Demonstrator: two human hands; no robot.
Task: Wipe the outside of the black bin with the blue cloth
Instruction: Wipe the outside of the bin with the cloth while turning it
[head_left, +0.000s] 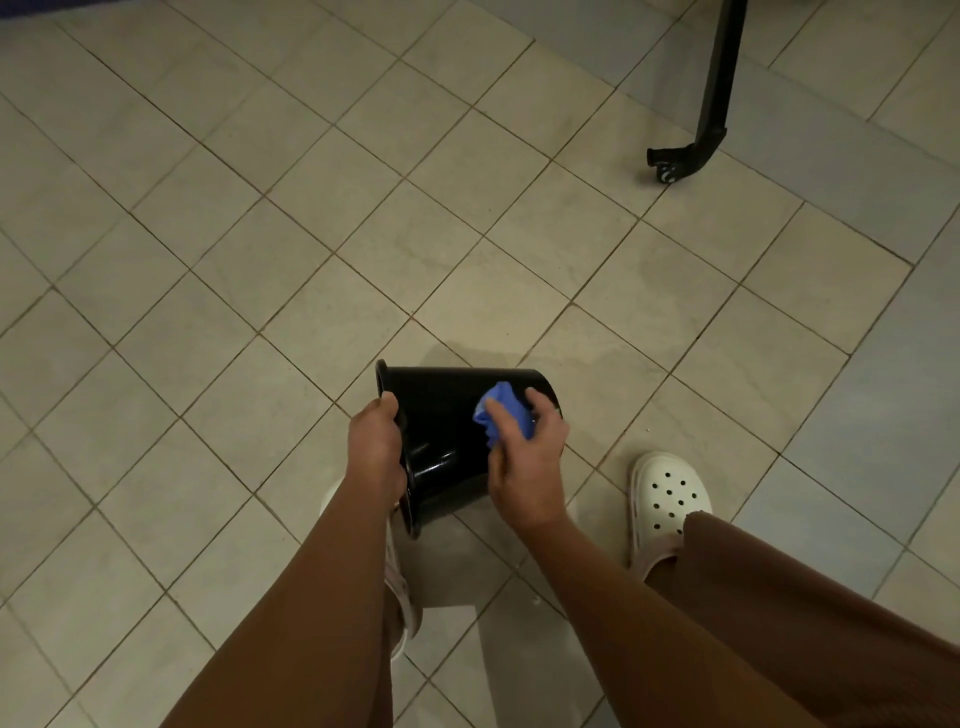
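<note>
I have the bin (441, 410) tipped on its side in front of me, over the tiled floor (260, 234), its mouth to my left and its base to my right (whether it touches the tiles I cannot tell). My left hand (376, 447) grips the rim, fingers curled over the edge. My right hand (527, 457) is bunched round the cloth (501, 410) and presses it against the bin's outer wall, near the base end. The two hands are apart, one at each end of the bin. The wall below the cloth shines where the light catches it. My right clog (667, 499) stands on the tiles just right of the bin; the other is mostly hidden under my left arm. Well away, at the upper right, a black leg (711, 104) ends in a caster (666, 174).
</note>
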